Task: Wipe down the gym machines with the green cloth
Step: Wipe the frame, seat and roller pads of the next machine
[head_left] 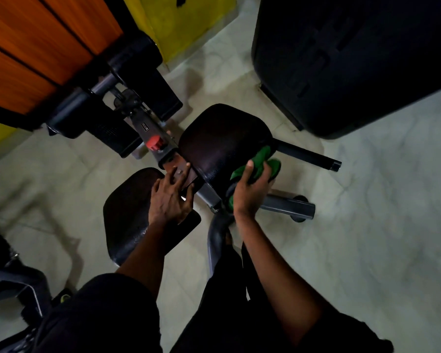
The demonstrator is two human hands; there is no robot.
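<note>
right hand (252,191) grips green cloth (264,157) at seat pad (222,138) edge, left hand (171,198) spread on bracket (174,165) btwn pads

The person wears black short sleeves: the left sleeve (105,312) at 7 o'clock and the right sleeve (351,335) at 5 o'clock. Both forearms are bare from there to the left hand (172,200) and right hand (250,192). Dark clothing (222,307) fills 6 o'clock, with a narrow dark strip (245,271) at its edge.

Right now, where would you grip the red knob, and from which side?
Pinch the red knob around its rim, coming from above: it stands proud of the frame bar with nothing over it. The left hand is nearest.
</note>
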